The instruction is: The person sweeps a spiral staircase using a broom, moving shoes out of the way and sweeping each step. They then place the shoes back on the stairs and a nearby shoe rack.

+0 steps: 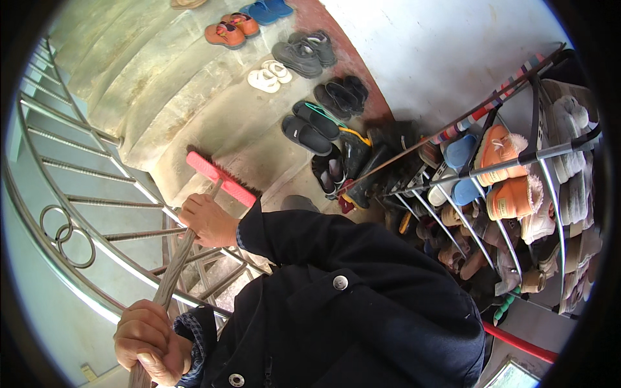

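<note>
My right hand (208, 220) is closed around the lower part of a wooden broom handle (175, 269), close to the broom head. Further up, at the lower left, my left hand (150, 339) grips the same handle. The pink broom head (220, 178) with dark bristles rests on or just above a curved concrete stair step (194, 136); contact is not clear. Beyond it, pairs of shoes stand along the wall side of the stairs: black slide sandals (310, 127), white sandals (269, 76), black shoes (305, 53) and orange shoes (232, 30).
A curved stainless-steel railing (92, 223) borders the stairs at left. At right stands a metal shoe rack (499, 167) crowded with footwear, including orange fleece-lined shoes (512, 196). Dark rubber boots (368, 169) stand beside it. A white wall (427, 58) rises behind.
</note>
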Demonstrator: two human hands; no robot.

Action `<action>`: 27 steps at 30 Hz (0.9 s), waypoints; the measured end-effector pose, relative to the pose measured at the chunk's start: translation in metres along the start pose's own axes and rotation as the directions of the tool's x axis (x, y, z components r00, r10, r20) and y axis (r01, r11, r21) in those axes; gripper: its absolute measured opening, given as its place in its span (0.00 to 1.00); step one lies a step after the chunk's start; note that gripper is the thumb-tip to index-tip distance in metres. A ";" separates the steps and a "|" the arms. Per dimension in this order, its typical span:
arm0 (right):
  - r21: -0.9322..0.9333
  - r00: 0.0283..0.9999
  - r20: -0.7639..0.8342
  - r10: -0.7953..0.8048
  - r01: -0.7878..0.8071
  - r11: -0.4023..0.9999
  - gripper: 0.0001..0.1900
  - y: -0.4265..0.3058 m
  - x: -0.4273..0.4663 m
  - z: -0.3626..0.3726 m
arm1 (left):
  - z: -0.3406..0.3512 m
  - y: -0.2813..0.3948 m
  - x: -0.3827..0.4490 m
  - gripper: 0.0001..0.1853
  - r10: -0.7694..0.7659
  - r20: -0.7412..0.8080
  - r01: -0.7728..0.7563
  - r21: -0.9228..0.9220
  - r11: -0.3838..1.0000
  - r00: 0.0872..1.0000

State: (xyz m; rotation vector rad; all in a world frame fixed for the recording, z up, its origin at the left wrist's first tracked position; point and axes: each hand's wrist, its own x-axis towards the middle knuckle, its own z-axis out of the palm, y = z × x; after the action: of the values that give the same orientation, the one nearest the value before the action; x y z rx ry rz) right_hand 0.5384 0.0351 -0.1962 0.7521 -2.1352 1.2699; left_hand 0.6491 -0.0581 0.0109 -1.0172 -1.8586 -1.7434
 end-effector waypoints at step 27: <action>-0.353 0.478 -0.116 0.871 -0.839 0.414 0.27 0.349 -0.143 -0.167 | 0.012 -0.128 0.096 0.14 -0.200 0.288 0.303 -0.377 0.875 0.937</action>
State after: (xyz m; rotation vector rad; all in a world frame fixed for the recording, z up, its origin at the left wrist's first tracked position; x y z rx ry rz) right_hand 0.4234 0.3512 -0.4343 -0.6219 -2.8373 1.1746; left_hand 0.4952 -0.0186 -0.0093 -1.2317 -1.8718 -2.3405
